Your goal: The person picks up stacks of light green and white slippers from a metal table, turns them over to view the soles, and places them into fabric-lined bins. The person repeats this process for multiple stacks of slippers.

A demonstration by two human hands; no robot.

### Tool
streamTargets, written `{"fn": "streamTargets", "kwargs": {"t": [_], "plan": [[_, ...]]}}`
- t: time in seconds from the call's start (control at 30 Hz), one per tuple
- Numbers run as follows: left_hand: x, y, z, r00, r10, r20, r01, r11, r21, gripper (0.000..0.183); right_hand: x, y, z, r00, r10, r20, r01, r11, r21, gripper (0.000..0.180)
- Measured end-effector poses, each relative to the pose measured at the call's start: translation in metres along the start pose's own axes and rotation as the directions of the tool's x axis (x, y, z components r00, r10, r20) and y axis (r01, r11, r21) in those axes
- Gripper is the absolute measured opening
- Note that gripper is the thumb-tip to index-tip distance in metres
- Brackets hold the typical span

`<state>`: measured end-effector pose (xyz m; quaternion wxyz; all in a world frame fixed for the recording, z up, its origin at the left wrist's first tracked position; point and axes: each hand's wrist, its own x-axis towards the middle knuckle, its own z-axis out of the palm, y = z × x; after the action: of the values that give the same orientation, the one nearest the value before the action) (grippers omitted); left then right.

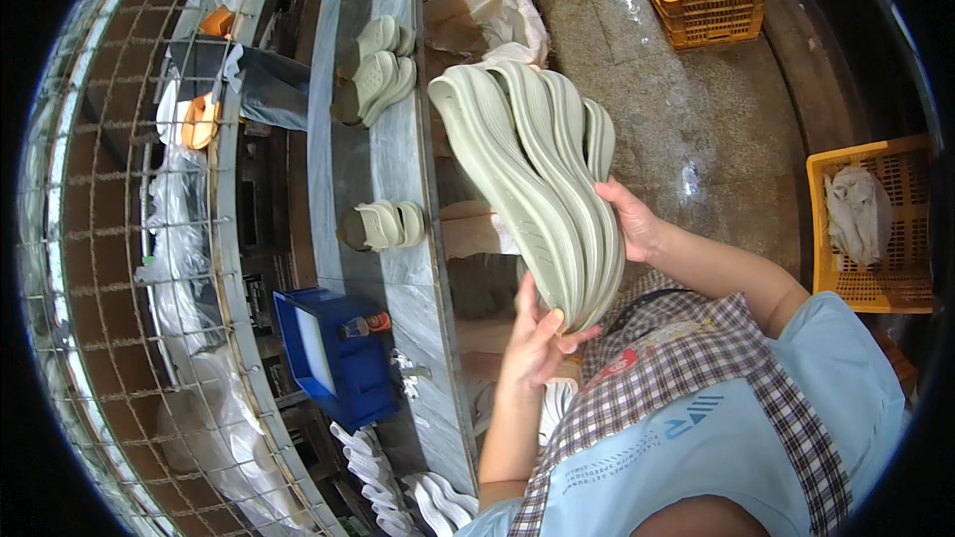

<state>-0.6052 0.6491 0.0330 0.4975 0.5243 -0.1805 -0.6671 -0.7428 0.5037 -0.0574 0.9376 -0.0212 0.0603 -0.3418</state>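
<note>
A stack of several pale green foam shoe soles (pixel 552 186), nested side by side, is held between both hands. My left hand (pixel 541 335) supports the lower end, its thumb against the edge of the soles. My right hand (pixel 634 224) grips the right side of the stack, fingers partly hidden behind it. To the left, on the grey metal-topped bench (pixel 403 156), stand pale green perforated foam shoe pieces (pixel 380 82) in a group, and another small group of pale green foam pieces (pixel 392 224) lies nearer to me.
A blue plastic crate (pixel 336 358) stands at the bench's left. White foam soles (pixel 440 503) lie at the lower edge. Wire mesh (pixel 112 239) runs along the left. Lined containers (pixel 492 15) stand beyond the stack; yellow crates (pixel 716 7) and a yellow basket (pixel 869 298) stand on the right.
</note>
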Motion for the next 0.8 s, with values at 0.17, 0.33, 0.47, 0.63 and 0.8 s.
{"fn": "streamTargets", "kwargs": {"t": [0.17,0.33,0.47,0.63,0.8], "plan": [[0.029,0.030,-0.030,0.982,0.182,0.057,-0.191,0.923,0.335,0.087,-0.007,0.022,0.005,0.990,-0.029,0.141,0.042,0.995,-0.089,0.069],[0.060,0.041,-0.067,0.986,0.167,-0.018,-0.168,0.979,-0.111,0.065,-0.013,0.039,0.019,0.997,0.080,0.013,-0.072,0.946,-0.316,0.092],[0.054,0.030,-0.084,0.978,0.207,-0.013,-0.207,0.973,-0.103,0.051,-0.015,0.046,0.024,0.998,0.061,-0.013,-0.058,0.843,-0.534,0.093],[0.040,0.023,-0.088,0.967,0.226,-0.120,-0.238,0.966,-0.100,0.041,-0.013,0.054,0.032,0.997,0.044,-0.069,-0.074,0.838,-0.541,0.091],[0.035,0.028,-0.077,0.969,0.198,-0.147,-0.199,0.980,0.007,0.046,-0.011,0.053,0.031,0.987,0.066,-0.143,-0.129,0.859,-0.495,0.086]]}}
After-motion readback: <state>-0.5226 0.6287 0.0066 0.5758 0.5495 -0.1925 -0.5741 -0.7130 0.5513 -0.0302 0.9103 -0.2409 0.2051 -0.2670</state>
